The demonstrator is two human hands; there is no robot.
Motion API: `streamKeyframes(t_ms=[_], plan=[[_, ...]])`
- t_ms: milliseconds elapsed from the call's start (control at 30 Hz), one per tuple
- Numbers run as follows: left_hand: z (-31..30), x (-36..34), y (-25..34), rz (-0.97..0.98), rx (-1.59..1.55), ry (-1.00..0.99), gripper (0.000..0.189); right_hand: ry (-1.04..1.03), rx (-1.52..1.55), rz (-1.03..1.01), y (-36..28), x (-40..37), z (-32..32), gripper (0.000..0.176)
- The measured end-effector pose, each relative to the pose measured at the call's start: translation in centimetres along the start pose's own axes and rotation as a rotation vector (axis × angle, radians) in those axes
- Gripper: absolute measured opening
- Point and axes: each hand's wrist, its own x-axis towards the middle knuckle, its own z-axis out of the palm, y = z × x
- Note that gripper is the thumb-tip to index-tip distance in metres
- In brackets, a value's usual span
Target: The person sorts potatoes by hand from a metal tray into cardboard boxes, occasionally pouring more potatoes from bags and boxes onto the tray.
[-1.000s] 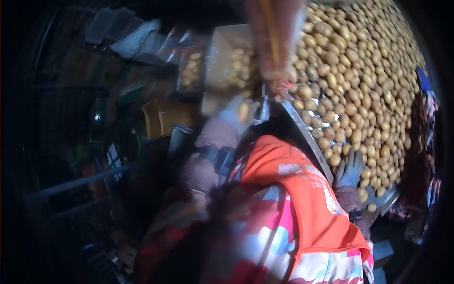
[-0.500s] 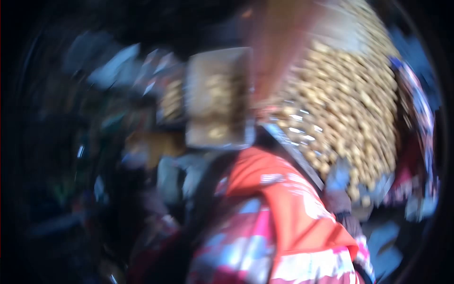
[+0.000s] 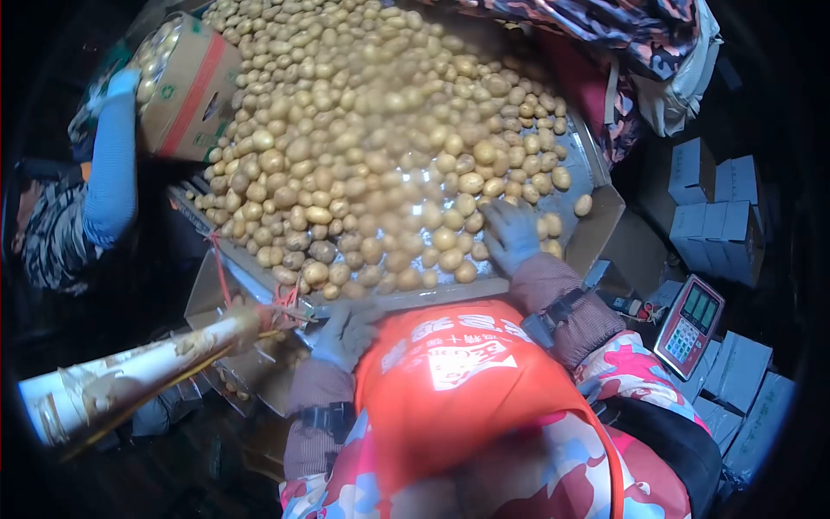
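Observation:
A wide metal-edged table (image 3: 596, 164) bears a large heap of potatoes (image 3: 346, 112). My right hand (image 3: 512, 235), in a pale glove, lies among the potatoes near the table's front edge, fingers spread and pointing forward. At the front left, my left hand (image 3: 344, 336), in a grey glove, is by the table's edge beside the red apron (image 3: 450, 355). Its fingers are partly blurred, and whether they hold anything is unclear.
A co-worker's blue-sleeved arm (image 3: 111, 164) reaches to a cardboard box (image 3: 190, 91) of potatoes at the upper left. A worn pole (image 3: 130, 372) juts in at left. A scale display (image 3: 689, 324) and small boxes (image 3: 713, 225) stand at right. Patterned cloth (image 3: 640, 35) hangs at upper right.
The view has swung from a blurred, turned angle to face the potato heap. Both gloved hands, the pole and the co-worker's box now show clearly.

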Motion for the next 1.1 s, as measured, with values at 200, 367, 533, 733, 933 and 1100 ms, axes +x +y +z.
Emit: streamKeyframes(t_ms=[200,367,533,733,933,1100], plan=[[3.6,7.8,-0.7,0.171,-0.023,0.088,0.052,-0.002,0.015,0.336,9.1,3.2,-3.4,0.05],[4.1,7.3,-0.1,0.106,0.15,0.178,0.054,0.152,0.232,0.288,16.0,14.7,-0.9,0.052],[4.8,8.1,0.0,0.084,0.103,0.247,0.054,-0.088,0.129,0.228,17.6,26.9,0.3,0.057],[4.6,8.4,-0.6,0.167,0.119,0.311,0.058,-0.337,-0.226,0.243,9.7,27.2,-1.7,0.046],[0.6,11.2,-1.3,0.132,-0.029,0.322,0.045,-0.105,-0.019,0.205,9.3,20.2,-0.2,0.04],[3.0,9.9,-0.1,0.021,-0.251,0.181,0.058,0.087,0.137,0.141,5.8,15.0,0.0,0.041]])
